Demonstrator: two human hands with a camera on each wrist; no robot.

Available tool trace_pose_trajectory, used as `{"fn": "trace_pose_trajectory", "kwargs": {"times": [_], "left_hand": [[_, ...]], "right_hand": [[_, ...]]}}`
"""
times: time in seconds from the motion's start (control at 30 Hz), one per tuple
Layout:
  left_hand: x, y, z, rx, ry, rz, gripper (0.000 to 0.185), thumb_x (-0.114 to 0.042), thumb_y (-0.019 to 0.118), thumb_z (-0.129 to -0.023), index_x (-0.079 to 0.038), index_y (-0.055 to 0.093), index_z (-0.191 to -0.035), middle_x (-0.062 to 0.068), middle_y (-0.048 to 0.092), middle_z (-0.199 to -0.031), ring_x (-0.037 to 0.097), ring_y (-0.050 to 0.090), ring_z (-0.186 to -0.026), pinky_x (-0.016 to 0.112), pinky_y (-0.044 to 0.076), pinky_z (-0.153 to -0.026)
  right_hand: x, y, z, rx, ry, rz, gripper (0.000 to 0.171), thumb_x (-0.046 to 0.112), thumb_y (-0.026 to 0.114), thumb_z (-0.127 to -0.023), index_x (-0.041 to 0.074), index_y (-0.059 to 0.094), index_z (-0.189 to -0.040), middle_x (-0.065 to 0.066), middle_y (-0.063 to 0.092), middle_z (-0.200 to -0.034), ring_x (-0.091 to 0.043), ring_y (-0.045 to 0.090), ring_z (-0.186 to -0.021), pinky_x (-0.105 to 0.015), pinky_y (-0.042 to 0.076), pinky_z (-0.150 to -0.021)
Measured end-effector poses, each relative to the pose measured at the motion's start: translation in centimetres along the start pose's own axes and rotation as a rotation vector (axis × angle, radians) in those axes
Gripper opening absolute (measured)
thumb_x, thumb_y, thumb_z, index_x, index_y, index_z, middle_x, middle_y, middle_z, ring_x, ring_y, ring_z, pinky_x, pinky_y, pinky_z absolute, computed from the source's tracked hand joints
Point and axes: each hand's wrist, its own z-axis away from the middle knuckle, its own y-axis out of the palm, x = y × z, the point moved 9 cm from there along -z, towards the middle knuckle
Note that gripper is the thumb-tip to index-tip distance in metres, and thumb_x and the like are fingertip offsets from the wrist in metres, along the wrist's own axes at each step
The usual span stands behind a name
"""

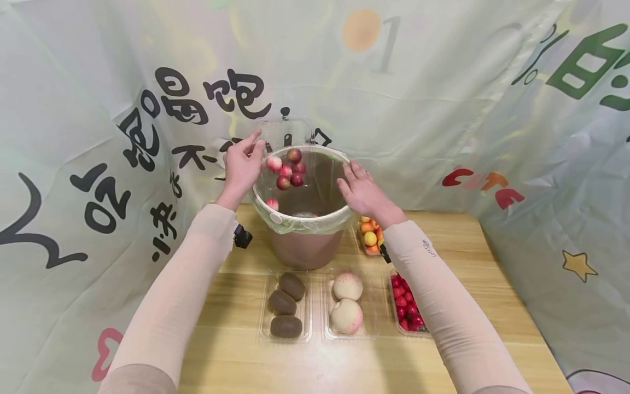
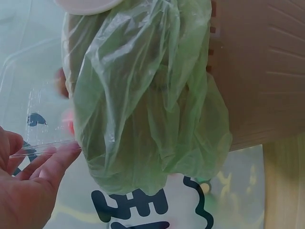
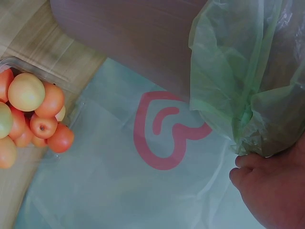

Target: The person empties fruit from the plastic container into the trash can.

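Tipping a clear box (image 1: 287, 137) over the bin (image 1: 305, 241), the left hand (image 1: 242, 164) is pinching its edge while the right hand (image 1: 361, 191) is resting flat on the rim. Five red fruits (image 1: 287, 169) are falling (one could bounce out). Three kiwis (image 1: 285, 303) and two peaches (image 1: 346, 301) are waiting.

A light wooden table (image 1: 492, 284) is seen across the lower frame; it is enclosed behind and at both sides by pale printed banners (image 1: 443, 98).
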Motion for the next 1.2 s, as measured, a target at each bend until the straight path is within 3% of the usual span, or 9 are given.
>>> {"fn": "trace_pose_trajectory", "kwargs": {"times": [0.2, 0.33, 0.4, 0.5, 0.63, 0.73, 0.83, 1.07, 1.2], "left_hand": [[0.25, 0.02, -0.01, 0.013, -0.011, 0.038, 0.040, -0.026, 0.061, -0.107, -0.022, 0.065, -0.146, 0.017, 0.078, -0.121, -0.003, 0.067, -0.067, 0.012, 0.054, -0.060], [0.26, 0.01, 0.00, 0.013, -0.009, 0.056, 0.039, -0.026, 0.061, -0.107, -0.022, 0.065, -0.146, 0.019, 0.077, -0.122, -0.008, 0.064, -0.065, 0.012, 0.055, -0.060], [0.27, 0.00, -0.03, 0.012, -0.007, 0.056, 0.039, -0.027, 0.062, -0.107, -0.022, 0.066, -0.145, 0.019, 0.077, -0.121, -0.007, 0.064, -0.067, 0.011, 0.055, -0.060], [0.28, 0.00, -0.07, 0.013, -0.005, 0.054, 0.039, -0.028, 0.062, -0.107, -0.022, 0.066, -0.145, 0.020, 0.076, -0.121, 0.009, 0.075, -0.080, 0.010, 0.056, -0.061], [0.23, -0.05, -0.03, 0.015, 0.000, 0.052, 0.039, -0.028, 0.061, -0.107, -0.023, 0.066, -0.145, 0.020, 0.077, -0.119, 0.017, 0.078, -0.084, 0.011, 0.057, -0.063], [0.30, -0.10, -0.05, 0.011, 0.001, 0.049, 0.039, -0.029, 0.061, -0.107, -0.025, 0.066, -0.145, 0.020, 0.078, -0.117, 0.003, 0.073, -0.072, 0.011, 0.056, -0.063], [0.32, -0.02, -0.05, 0.012, 0.001, 0.054, 0.039, -0.030, 0.062, -0.107, -0.025, 0.066, -0.145, 0.019, 0.077, -0.119, 0.002, 0.072, -0.073, 0.011, 0.056, -0.064], [0.01, 0.03, 0.07, 0.004, 0.029, 0.040, 0.039, -0.029, 0.062, -0.107, -0.025, 0.066, -0.145, 0.016, 0.079, -0.115, 0.028, 0.077, -0.080, 0.013, 0.054, -0.062], [-0.06, 0.02, 0.13, 0.002, 0.032, 0.025, 0.039, -0.030, 0.062, -0.107, -0.026, 0.066, -0.145, 0.015, 0.080, -0.114, 0.031, 0.076, -0.083, 0.013, 0.054, -0.063]], "right_hand": [[-0.02, 0.03, 0.04, 0.002, 0.008, -0.006, 0.071, 0.044, 0.023, -0.113, 0.000, 0.012, -0.168, -0.024, 0.004, -0.176, -0.043, 0.006, -0.164, -0.055, 0.010, -0.135], [-0.11, 0.14, -0.11, 0.003, 0.009, 0.003, 0.071, 0.044, 0.022, -0.113, 0.000, 0.011, -0.168, -0.025, 0.002, -0.176, -0.044, 0.005, -0.164, -0.056, 0.008, -0.135], [-0.04, 0.07, -0.08, -0.001, 0.009, 0.003, 0.071, 0.044, 0.023, -0.113, 0.000, 0.012, -0.168, -0.025, 0.003, -0.176, -0.044, 0.006, -0.164, -0.056, 0.008, -0.135], [0.00, 0.01, -0.09, -0.006, 0.009, 0.004, 0.071, 0.044, 0.023, -0.113, 0.000, 0.012, -0.168, -0.025, 0.004, -0.176, -0.044, 0.007, -0.164, -0.056, 0.009, -0.135], [0.06, -0.04, -0.05, -0.007, 0.009, 0.002, 0.071, 0.044, 0.024, -0.113, 0.000, 0.013, -0.168, -0.024, 0.004, -0.176, -0.044, 0.007, -0.164, -0.055, 0.009, -0.135], [0.11, -0.03, 0.01, -0.007, 0.008, 0.002, 0.071, 0.044, 0.024, -0.113, 0.000, 0.014, -0.168, -0.024, 0.004, -0.176, -0.044, 0.007, -0.164, -0.055, 0.010, -0.135], [0.10, 0.00, 0.06, -0.010, 0.006, 0.004, 0.070, 0.043, 0.024, -0.113, 0.000, 0.014, -0.167, -0.024, 0.005, -0.176, -0.044, 0.008, -0.164, -0.055, 0.011, -0.135], [0.07, 0.05, -0.08, -0.010, -0.002, 0.009, 0.070, 0.042, 0.024, -0.113, -0.001, 0.014, -0.167, -0.025, 0.005, -0.176, -0.044, 0.008, -0.164, -0.056, 0.010, -0.135], [-0.03, 0.11, -0.12, -0.005, 0.001, 0.007, 0.071, 0.043, 0.024, -0.113, -0.001, 0.014, -0.167, -0.024, 0.005, -0.176, -0.044, 0.007, -0.164, -0.055, 0.009, -0.135]]}}
